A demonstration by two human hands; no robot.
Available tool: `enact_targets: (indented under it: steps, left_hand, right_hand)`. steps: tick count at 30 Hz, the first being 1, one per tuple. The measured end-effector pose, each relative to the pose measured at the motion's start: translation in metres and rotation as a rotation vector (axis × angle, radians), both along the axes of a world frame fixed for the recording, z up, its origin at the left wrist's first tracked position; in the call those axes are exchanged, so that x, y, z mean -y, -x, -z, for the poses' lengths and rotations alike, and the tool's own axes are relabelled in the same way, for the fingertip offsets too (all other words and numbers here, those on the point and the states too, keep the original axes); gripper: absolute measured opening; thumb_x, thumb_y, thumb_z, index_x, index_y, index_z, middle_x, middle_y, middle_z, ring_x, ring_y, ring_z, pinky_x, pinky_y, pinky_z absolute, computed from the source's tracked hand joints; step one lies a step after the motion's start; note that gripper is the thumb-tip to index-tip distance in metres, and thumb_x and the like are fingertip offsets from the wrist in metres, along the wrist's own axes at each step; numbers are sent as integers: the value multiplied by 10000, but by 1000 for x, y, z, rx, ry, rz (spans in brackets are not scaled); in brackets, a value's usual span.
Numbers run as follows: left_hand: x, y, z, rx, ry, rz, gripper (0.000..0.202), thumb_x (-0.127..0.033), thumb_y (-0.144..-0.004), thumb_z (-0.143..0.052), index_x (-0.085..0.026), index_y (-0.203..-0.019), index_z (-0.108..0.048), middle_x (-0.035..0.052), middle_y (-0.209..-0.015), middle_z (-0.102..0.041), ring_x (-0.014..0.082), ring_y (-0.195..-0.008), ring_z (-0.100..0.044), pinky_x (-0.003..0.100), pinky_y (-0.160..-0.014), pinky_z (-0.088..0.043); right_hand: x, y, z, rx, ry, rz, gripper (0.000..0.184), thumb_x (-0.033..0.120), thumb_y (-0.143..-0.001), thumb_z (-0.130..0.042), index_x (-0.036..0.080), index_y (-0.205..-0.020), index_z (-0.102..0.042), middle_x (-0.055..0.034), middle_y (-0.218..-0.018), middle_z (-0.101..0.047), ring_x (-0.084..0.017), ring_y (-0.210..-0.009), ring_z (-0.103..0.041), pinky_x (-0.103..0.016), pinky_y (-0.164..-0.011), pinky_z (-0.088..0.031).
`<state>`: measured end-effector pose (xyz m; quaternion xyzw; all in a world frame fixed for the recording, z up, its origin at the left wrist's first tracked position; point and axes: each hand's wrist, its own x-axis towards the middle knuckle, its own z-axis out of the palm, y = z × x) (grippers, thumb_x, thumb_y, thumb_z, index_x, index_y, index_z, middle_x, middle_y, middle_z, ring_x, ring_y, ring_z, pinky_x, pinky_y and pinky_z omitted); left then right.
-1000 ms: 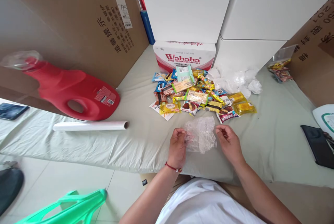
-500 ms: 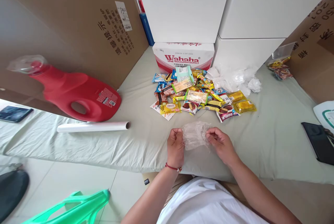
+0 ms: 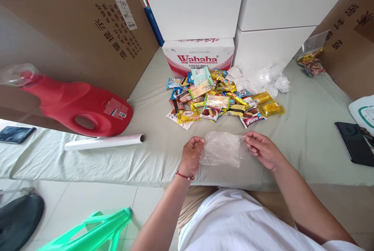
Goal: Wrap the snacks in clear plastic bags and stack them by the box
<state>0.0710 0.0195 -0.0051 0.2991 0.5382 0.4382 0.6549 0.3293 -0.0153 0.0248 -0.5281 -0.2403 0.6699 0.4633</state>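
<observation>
A thin clear plastic bag (image 3: pixel 221 149) is stretched flat between my two hands, just above the pale sheet (image 3: pixel 152 126). My left hand (image 3: pixel 191 155) pinches its left edge with curled fingers; a red cord is round that wrist. My right hand (image 3: pixel 261 149) pinches the right edge. Just beyond the bag lies a pile of small wrapped snacks (image 3: pixel 216 101) in yellow, blue, brown and green wrappers.
A red jug (image 3: pixel 78 106) lies on its side at the left, a white roll (image 3: pixel 103 142) in front of it. Crumpled clear bags (image 3: pixel 260 79), a Wahaha carton (image 3: pixel 198 56), white and cardboard boxes stand behind. A dark phone (image 3: pixel 353 147) lies right, a green stool (image 3: pixel 93 229) below left.
My hands have drawn apart, pulling the crumpled bag out flat between them. The view has tilted slightly downward.
</observation>
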Motion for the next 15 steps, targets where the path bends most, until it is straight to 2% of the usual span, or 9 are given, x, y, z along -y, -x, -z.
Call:
enact_targets:
  steps: [4, 7, 10, 12, 15]
  left_hand:
    - [0, 8, -4, 7, 41, 74, 521, -567, -589, -896, -186, -771, -591, -110, -535, -421, 37, -433, -308, 187, -415, -236]
    - [0, 8, -3, 33, 71, 58, 531, -575, -594, -888, -200, -782, -562, -121, -536, -380, 38, -418, -285, 184, -388, -208]
    - [0, 6, 2, 17, 42, -8, 514, -580, -641, -854, -216, -823, -539, -132, -527, -349, 43, -413, -265, 182, -389, -201]
    - [2, 3, 6, -5, -14, -52, 473, -573, -702, -812, -224, -856, -532, -135, -521, -340, 52, -419, -272, 184, -404, -230]
    - [8, -2, 10, -32, -118, -75, 400, -558, -798, -741, -230, -892, -532, -125, -537, -352, 69, -446, -299, 192, -432, -273]
  right_hand:
    - [-6, -11, 2, -33, 31, 22, 391, 403, -649, -944, 174, -830, -683, 66, -625, -485, -29, -488, -306, -151, -417, -251]
    - [-8, -13, 4, -64, 14, 94, 387, 415, -672, -932, 186, -870, -690, 46, -676, -542, -44, -522, -396, -147, -445, -358]
    - [-4, -7, 5, -44, 23, 146, 472, 582, -767, -824, 239, -1057, -679, -20, -847, -683, -120, -668, -575, -211, -549, -523]
    - [0, 1, 7, 28, 69, 131, 584, 683, -813, -723, 278, -1221, -613, -58, -968, -733, -179, -780, -645, -276, -602, -580]
    - [6, 14, 13, 251, 71, 32, 783, 657, -793, -746, 290, -1424, -462, -77, -1035, -736, -241, -896, -674, -339, -642, -602]
